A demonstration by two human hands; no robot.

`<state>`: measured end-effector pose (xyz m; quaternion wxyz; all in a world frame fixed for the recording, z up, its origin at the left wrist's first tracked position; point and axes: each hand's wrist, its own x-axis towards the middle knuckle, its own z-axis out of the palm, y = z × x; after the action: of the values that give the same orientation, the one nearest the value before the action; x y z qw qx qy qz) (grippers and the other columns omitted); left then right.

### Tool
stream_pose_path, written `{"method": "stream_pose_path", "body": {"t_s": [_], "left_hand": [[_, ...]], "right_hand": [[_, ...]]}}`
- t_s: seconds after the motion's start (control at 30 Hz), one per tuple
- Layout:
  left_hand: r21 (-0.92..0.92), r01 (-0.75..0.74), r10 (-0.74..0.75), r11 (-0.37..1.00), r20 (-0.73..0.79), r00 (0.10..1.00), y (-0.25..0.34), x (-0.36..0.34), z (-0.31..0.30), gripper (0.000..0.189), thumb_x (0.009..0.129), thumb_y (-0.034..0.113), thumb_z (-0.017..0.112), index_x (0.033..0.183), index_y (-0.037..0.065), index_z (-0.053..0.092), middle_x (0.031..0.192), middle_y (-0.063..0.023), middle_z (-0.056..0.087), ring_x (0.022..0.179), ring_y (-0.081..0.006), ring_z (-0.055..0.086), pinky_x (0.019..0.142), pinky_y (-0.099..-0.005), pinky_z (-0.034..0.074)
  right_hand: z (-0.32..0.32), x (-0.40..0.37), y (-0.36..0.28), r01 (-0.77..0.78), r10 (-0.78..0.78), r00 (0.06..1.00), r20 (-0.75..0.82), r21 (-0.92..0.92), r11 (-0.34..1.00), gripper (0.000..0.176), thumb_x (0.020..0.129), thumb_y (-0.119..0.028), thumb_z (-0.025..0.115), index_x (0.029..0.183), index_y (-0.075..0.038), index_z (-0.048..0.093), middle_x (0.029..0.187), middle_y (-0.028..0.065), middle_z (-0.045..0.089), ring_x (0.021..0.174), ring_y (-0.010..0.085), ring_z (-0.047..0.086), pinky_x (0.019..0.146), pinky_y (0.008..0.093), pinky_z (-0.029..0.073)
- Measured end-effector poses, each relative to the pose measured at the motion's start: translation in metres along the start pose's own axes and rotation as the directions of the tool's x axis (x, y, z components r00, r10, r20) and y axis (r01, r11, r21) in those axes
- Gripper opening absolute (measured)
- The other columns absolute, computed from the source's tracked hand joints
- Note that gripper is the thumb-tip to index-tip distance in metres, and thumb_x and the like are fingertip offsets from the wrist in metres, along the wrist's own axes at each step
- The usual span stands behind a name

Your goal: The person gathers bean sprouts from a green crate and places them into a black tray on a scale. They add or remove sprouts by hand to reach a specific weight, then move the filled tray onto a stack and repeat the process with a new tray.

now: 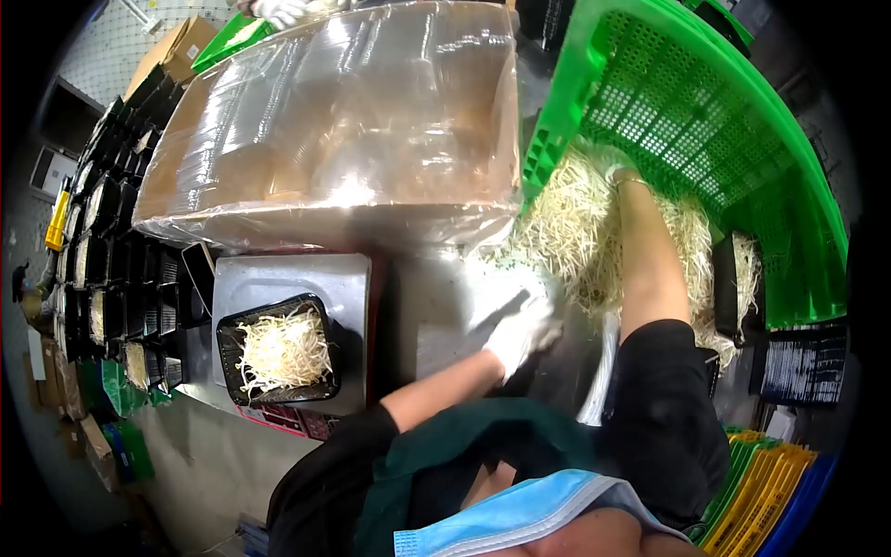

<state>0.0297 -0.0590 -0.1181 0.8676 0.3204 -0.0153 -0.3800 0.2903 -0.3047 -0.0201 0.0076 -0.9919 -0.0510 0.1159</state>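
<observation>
My right hand (614, 164), in a white glove, reaches into the heap of bean sprouts (580, 218) spilling from the tipped green crate (715, 121); its fingers are hidden among the sprouts. My left hand (522, 339), also gloved, is over the metal table (445, 330) in front of the heap, and its fingers are blurred. To the left, a black tray (225, 351) filled with bean sprouts (286, 348) rests on the scale (288, 267). Another black tray (727, 288) with sprouts stands tilted at the right of the heap.
A large carton (325, 218) lined with clear plastic holds stacked clear lids behind the scale. Stacked filled black trays (97, 251) line the left, beside a phone (198, 277). Empty black trays (800, 367) and coloured crates (756, 492) are at right. Another person's gloved hand (281, 11) shows at the top.
</observation>
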Motion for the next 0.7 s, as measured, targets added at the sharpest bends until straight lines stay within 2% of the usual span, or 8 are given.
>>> {"method": "stream_pose_path", "body": {"t_s": [0.03, 0.07, 0.1, 0.2, 0.3, 0.53, 0.6, 0.7], "left_hand": [[0.271, -0.401, 0.306, 0.875, 0.333, 0.892, -0.017, 0.016, -0.011, 0.066, 0.088, 0.055, 0.057, 0.132, 0.006, 0.047, 0.129, -0.0215, 0.051, 0.119, -0.0309, 0.049, 0.1, -0.0396, 0.038], [0.008, 0.015, -0.015, 1.0, -0.024, 1.0, 0.0, 0.034, 0.007, 0.069, 0.088, 0.055, 0.056, 0.135, 0.006, 0.044, 0.133, -0.0214, 0.048, 0.124, -0.0315, 0.045, 0.104, -0.0409, 0.034], [-0.369, 0.324, -0.429, 0.871, -0.251, 0.868, 0.026, 0.052, 0.032, 0.072, 0.087, 0.056, 0.056, 0.137, 0.007, 0.041, 0.138, -0.0213, 0.044, 0.129, -0.0322, 0.041, 0.107, -0.0422, 0.031], [-0.117, 0.418, -0.425, 0.901, -0.431, 0.796, 0.055, 0.074, 0.057, 0.07, 0.087, 0.055, 0.059, 0.136, 0.008, 0.043, 0.134, -0.0171, 0.05, 0.124, -0.0278, 0.048, 0.105, -0.0415, 0.034], [-0.095, 0.306, -0.32, 0.947, -0.233, 0.918, 0.05, 0.068, 0.066, 0.063, 0.088, 0.045, 0.062, 0.135, 0.006, 0.045, 0.131, -0.013, 0.054, 0.12, -0.025, 0.051, 0.104, -0.0414, 0.037], [-0.063, 0.161, -0.169, 0.985, -0.167, 0.971, -0.019, 0.006, 0.081, 0.046, 0.093, 0.026, 0.057, 0.135, 0.009, 0.047, 0.135, -0.0097, 0.051, 0.123, -0.0262, 0.048, 0.103, -0.0404, 0.039], [0.065, 0.347, -0.278, 0.936, -0.47, 0.838, -0.024, -0.023, 0.097, 0.038, 0.093, 0.026, 0.056, 0.127, 0.01, 0.053, 0.113, -0.0116, 0.062, 0.103, -0.0237, 0.06, 0.084, -0.0357, 0.05], [-0.065, 0.563, -0.539, 0.824, -0.397, 0.743, -0.031, -0.055, 0.091, 0.03, 0.093, 0.028, 0.055, 0.117, 0.011, 0.059, 0.082, -0.01, 0.062, 0.073, -0.019, 0.061, 0.061, -0.032, 0.049]], "right_hand": [[-0.019, -0.014, -0.017, -0.14, 0.132, 0.988, 0.079, 0.109, 0.984, 0.068, 0.098, -0.051, 0.021, 0.108, 0.001, 0.064, 0.113, 0.0213, 0.062, 0.104, 0.0328, 0.06, 0.095, 0.042, 0.043], [-0.006, -0.008, -0.009, -0.087, 0.083, 0.995, 0.058, 0.079, 0.993, 0.072, 0.097, -0.053, 0.019, 0.106, 0.002, 0.064, 0.113, 0.0225, 0.062, 0.105, 0.0337, 0.06, 0.096, 0.0422, 0.042], [0.009, -0.001, -0.001, -0.031, 0.029, 0.999, 0.037, 0.047, 0.998, 0.076, 0.096, -0.056, 0.017, 0.105, 0.002, 0.065, 0.113, 0.0236, 0.061, 0.105, 0.0347, 0.059, 0.097, 0.0423, 0.041], [0.012, -0.017, -0.015, 0.015, -0.028, 0.993, 0.112, 0.115, 0.993, 0.085, 0.092, -0.066, 0.016, 0.104, 0.003, 0.065, 0.113, 0.0258, 0.06, 0.107, 0.0369, 0.058, 0.099, 0.0426, 0.039], [-0.028, -0.078, -0.056, -0.126, 0.046, 0.952, 0.303, 0.249, 0.96, 0.076, 0.091, -0.065, 0.029, 0.116, -0.001, 0.062, 0.116, 0.0258, 0.06, 0.108, 0.0385, 0.057, 0.097, 0.0424, 0.041], [0.015, -0.127, -0.074, 0.089, -0.218, 0.903, 0.37, 0.335, 0.938, 0.076, 0.081, -0.068, 0.046, 0.115, -0.001, 0.061, 0.107, 0.023, 0.063, 0.097, 0.0361, 0.059, 0.087, 0.0418, 0.044], [0.015, -0.149, -0.091, 0.112, -0.24, 0.879, 0.411, 0.311, 0.944, 0.081, 0.078, -0.072, 0.047, 0.112, 0.0, 0.061, 0.098, 0.0223, 0.064, 0.088, 0.0348, 0.06, 0.079, 0.0427, 0.045], [0.024, -0.171, -0.117, 0.131, -0.235, 0.861, 0.45, 0.25, 0.959, 0.074, 0.08, -0.07, 0.047, 0.099, -0.002, 0.068, 0.092, 0.0215, 0.065, 0.081, 0.0345, 0.06, 0.075, 0.0415, 0.045]]}}
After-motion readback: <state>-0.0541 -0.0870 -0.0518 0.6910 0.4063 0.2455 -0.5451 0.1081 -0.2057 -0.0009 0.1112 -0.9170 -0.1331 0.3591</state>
